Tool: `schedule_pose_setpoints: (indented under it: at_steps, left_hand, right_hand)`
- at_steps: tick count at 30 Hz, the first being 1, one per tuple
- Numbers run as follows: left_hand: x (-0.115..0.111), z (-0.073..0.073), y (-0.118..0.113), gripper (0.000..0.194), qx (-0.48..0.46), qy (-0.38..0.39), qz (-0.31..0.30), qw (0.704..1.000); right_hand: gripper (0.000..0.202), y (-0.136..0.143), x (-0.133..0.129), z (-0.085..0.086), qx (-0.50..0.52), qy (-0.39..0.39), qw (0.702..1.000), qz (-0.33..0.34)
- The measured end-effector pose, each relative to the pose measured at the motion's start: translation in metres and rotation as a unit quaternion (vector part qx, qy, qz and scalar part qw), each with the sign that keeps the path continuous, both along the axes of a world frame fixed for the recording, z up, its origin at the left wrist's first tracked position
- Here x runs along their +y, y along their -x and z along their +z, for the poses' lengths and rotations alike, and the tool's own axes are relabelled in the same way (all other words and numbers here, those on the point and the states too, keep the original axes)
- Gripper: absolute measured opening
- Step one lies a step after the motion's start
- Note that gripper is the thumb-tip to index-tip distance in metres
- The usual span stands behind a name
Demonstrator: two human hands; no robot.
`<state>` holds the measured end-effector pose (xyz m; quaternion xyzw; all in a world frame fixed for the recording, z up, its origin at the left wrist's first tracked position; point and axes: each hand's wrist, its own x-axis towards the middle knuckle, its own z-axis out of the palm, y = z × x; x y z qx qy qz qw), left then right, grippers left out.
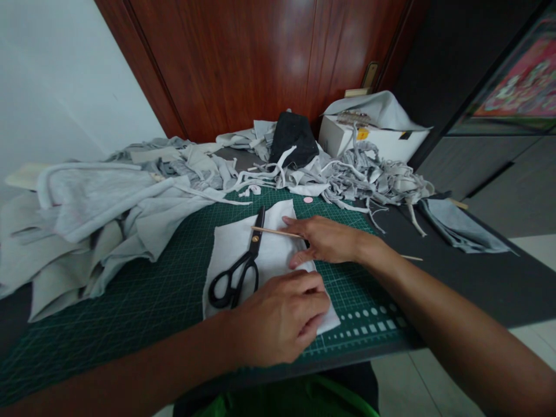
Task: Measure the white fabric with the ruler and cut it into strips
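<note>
A white cloth piece (278, 255) lies on the green cutting mat (174, 289). Black-handled scissors (247, 255) rest on the cloth with their blades pointing away from me. My right hand (330, 240) is at the cloth's far right side, thumb and forefinger around a thin wooden stick (275, 231) that crosses above the scissors. What looks like the stick's other end shows beyond my right forearm. Over the cloth's near right part, my left hand (282, 315) has its fingers curled. Its fingertips are hidden, so anything pinched there cannot be seen.
Grey and white fabric pieces (104, 214) are heaped on the left. Tangled fabric strips (369, 174) lie along the back, near a black cloth-like item (294, 139) and a white box (386, 142). A folded grey cloth (463, 223) sits at the right.
</note>
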<state>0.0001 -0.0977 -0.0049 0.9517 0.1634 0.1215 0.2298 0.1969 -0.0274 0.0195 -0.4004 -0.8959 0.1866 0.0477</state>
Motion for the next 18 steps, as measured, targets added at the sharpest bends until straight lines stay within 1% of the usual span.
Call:
schedule_pose_setpoints:
  at_steps: [2, 4, 5, 6, 7, 8, 9, 10, 11, 13, 15, 17, 18]
  left_hand:
    - [-0.005, 0.004, 0.002, 0.015, 0.011, -0.006, -0.005, 1.000]
    - [-0.012, 0.009, 0.006, 0.025, 0.012, -0.022, -0.005, 1.000]
    - [-0.015, 0.011, 0.010, 0.024, 0.006, -0.037, -0.001, 0.999]
    - [-0.016, 0.014, 0.014, 0.018, -0.007, -0.059, 0.009, 0.998]
    - [-0.015, 0.016, 0.019, 0.012, -0.029, -0.084, 0.032, 0.996]
    - [-0.011, 0.018, 0.025, 0.011, -0.055, -0.108, 0.067, 0.990]
    - [-0.003, 0.020, 0.033, 0.015, -0.097, -0.126, 0.120, 0.980]
    - [0.008, 0.022, 0.040, 0.017, -0.118, -0.127, 0.196, 0.965]
    - [0.023, 0.023, 0.049, 0.017, -0.121, -0.127, 0.258, 0.950]
    - [0.058, 0.024, 0.064, 0.019, -0.079, -0.125, 0.367, 0.918]
    - [0.093, 0.023, 0.075, 0.024, -0.024, -0.134, 0.422, 0.896]
    - [0.120, 0.021, 0.081, 0.023, 0.050, -0.113, 0.441, 0.889]
    - [0.129, 0.021, 0.081, 0.019, 0.088, -0.108, 0.429, 0.892]
  right_hand:
    - [0.079, -0.001, 0.001, -0.001, 0.008, -0.003, 1.000, 0.002]
    - [0.077, -0.002, 0.002, -0.003, 0.016, -0.003, 1.000, 0.006]
    - [0.076, -0.002, 0.002, -0.003, 0.018, -0.002, 1.000, 0.008]
    - [0.076, -0.002, 0.002, -0.004, 0.018, -0.001, 1.000, 0.010]
    - [0.076, -0.002, 0.003, -0.004, 0.017, 0.001, 1.000, 0.013]
    - [0.077, -0.002, 0.003, -0.004, 0.016, 0.004, 1.000, 0.016]
    - [0.078, -0.002, 0.003, -0.004, 0.017, 0.007, 1.000, 0.017]
    - [0.079, -0.002, 0.002, -0.004, 0.018, 0.010, 1.000, 0.017]
    - [0.079, -0.001, 0.002, -0.003, 0.020, 0.013, 1.000, 0.015]
    - [0.079, 0.000, 0.001, -0.002, 0.019, 0.017, 1.000, 0.006]
    - [0.079, 0.001, 0.001, -0.001, 0.014, 0.020, 1.000, -0.003]
    - [0.080, 0.001, 0.000, 0.000, 0.010, 0.023, 1.000, -0.005]
    - [0.080, 0.002, 0.000, 0.000, 0.009, 0.023, 1.000, -0.005]
